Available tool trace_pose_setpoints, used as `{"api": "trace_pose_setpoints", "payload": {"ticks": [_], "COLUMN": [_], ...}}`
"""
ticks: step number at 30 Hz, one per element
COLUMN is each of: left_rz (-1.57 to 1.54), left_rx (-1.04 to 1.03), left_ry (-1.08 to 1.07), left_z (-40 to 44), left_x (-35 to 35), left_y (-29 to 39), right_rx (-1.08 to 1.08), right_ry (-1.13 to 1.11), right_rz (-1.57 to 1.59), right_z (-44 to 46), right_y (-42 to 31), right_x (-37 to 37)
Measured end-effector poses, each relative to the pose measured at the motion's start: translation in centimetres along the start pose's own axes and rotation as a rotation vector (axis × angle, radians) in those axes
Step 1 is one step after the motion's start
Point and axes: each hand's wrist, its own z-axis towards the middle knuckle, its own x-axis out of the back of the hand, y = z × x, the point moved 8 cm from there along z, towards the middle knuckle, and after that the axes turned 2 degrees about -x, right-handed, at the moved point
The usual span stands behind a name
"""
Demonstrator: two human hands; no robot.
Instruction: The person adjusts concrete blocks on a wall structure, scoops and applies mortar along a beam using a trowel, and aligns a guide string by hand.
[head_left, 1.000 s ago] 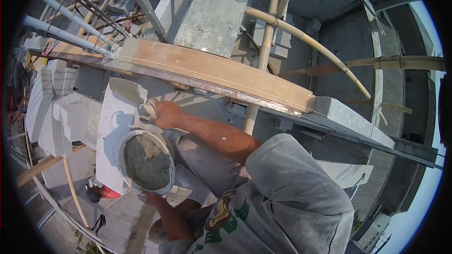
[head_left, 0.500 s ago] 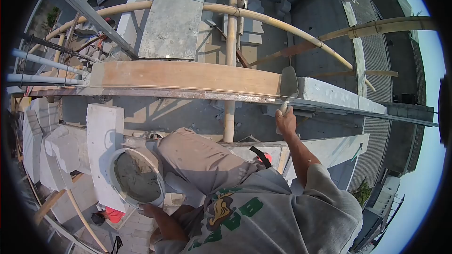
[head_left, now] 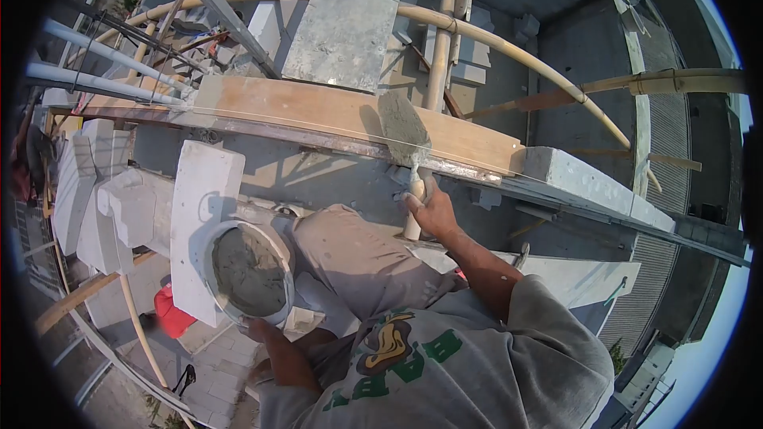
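My right hand (head_left: 433, 210) is wrapped around the wooden handle of a trowel (head_left: 404, 123). Grey mortar coats the blade, which hangs over the long wooden board (head_left: 294, 111) in front of me. With my left hand (head_left: 256, 329) I grip the lower rim of a white bucket (head_left: 208, 258); most of those fingers are hidden. Inside the bucket is wet grey mortar (head_left: 250, 270). A thin pale string (head_left: 310, 121) runs along the board, below the blade's tip.
White blocks (head_left: 127, 199) are stacked at left, and a long one (head_left: 208, 167) stands by the bucket. Another block (head_left: 576, 175) adjoins the board's right end. Bamboo poles (head_left: 509, 44) cross beyond the board. A person in red (head_left: 171, 314) is at lower left.
My right hand has carried the trowel left, from the board's right end to over its middle, and the mortar-covered face now shows. My left hand stays on the bucket. The view has shifted.
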Motion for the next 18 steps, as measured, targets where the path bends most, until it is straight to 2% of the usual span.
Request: {"api": "trace_pose_setpoints", "payload": {"ticks": [1,2,3,4,6,10,12,14,16,18], "left_rz": [0.007,0.011,-0.007,-0.025,-0.042,0.020,0.059,0.100,0.085,0.017], "left_rx": [-0.024,-0.044,-0.061,-0.083,-0.116,-0.138,-0.140,-0.126,-0.177,-0.154], "left_ry": [0.035,0.069,0.078,0.080,0.086,0.083,0.087,0.098,0.100,0.151], "left_z": [-1.3,-2.3,-1.2,0.0,1.4,1.3,1.7,2.6,1.5,-0.1], "left_x": [0.3,0.9,1.4,0.8,-0.2,-0.2,-0.1,-0.5,0.0,0.7], "left_y": [1.5,2.5,1.6,0.2,-1.2,-1.3,-1.4,-3.0,-1.8,-0.1], "right_rx": [-0.098,-0.086,-0.200,-0.241,-0.215,-0.032,0.101,0.282,0.481,0.583], "right_ry": [0.079,0.169,0.144,0.107,0.035,-0.340,-0.229,-0.253,-0.462,-0.507], "right_rz": [0.155,0.335,0.402,0.452,0.313,0.039,-0.002,0.022,-0.366,-0.537], "right_z": [0.8,1.5,2.4,3.2,4.8,9.9,11.3,12.4,11.3,7.5], "right_y": [1.9,2.5,3.1,2.6,-0.1,-8.8,-14.9,-19.7,-24.0,-27.2], "right_x": [1.0,1.7,1.6,0.9,-2.1,-13.0,-15.5,-18.5,-20.2,-19.3]}}
